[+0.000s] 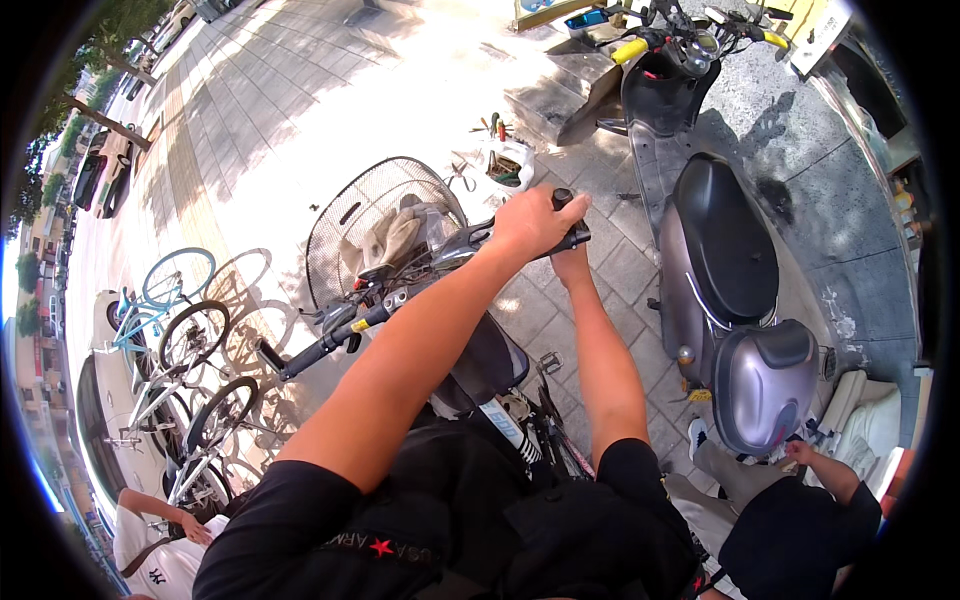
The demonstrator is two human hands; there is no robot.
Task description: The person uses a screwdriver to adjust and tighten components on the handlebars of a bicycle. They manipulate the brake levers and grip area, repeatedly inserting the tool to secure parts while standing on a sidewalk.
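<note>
Both arms reach forward to the right end of an electric bike's handlebar. My left hand (532, 222) is closed around the black handlebar grip (578, 238), with a dark rounded end showing by its thumb. Just below, my right hand (572, 264) is closed at the same grip; most of its fingers are hidden behind the bar. The left handlebar grip (308, 356) stands free. In front of the bar, a wire mesh basket (335, 215) holds light-coloured work gloves (388, 240). The bike's dark seat (490, 362) lies below my forearms.
A white bag (512, 160) of tools sits on the paving beyond the grip. A grey scooter (725, 240) stands at right, with a person (800, 530) behind it. Parked bicycles (190, 360), a car (95, 400) and another person (165, 535) are at left.
</note>
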